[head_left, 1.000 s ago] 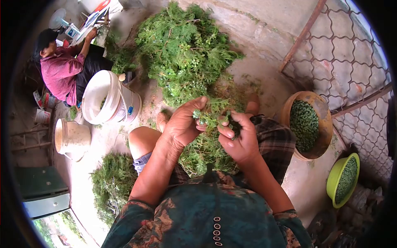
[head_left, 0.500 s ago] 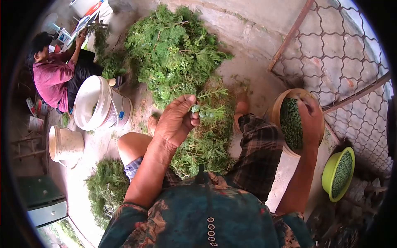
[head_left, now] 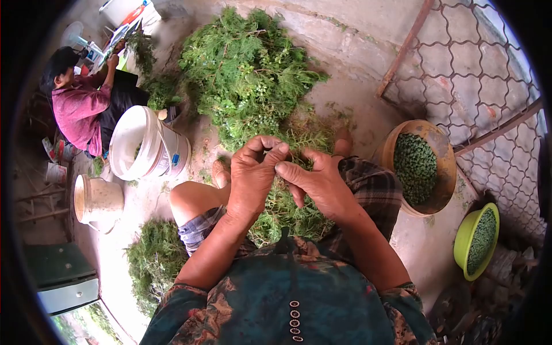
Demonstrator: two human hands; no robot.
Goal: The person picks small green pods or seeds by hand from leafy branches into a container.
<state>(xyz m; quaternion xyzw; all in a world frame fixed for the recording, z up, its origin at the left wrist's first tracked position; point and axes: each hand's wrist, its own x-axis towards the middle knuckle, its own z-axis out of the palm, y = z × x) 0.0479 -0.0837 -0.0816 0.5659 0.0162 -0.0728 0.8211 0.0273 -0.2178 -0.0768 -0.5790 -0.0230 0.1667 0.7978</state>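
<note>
The teal shirt (head_left: 259,299) has tan-and-red florals and 5 pale rings; the cloth over the right leg (head_left: 374,187) is dark plaid. Toward the right edge of the floor (head_left: 414,247), small green pieces (head_left: 415,164) fill a tan bucket (head_left: 441,198) and a lime-green basin (head_left: 462,244). Toward the left edge: white bucket (head_left: 165,167), blue mark.

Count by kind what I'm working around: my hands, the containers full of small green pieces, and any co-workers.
Hands: 2 (left hand, right hand)
Full containers: 2 (tan bucket, lime-green basin)
Co-workers: 1 (person in the pink-purple top)
Total: 5
</note>
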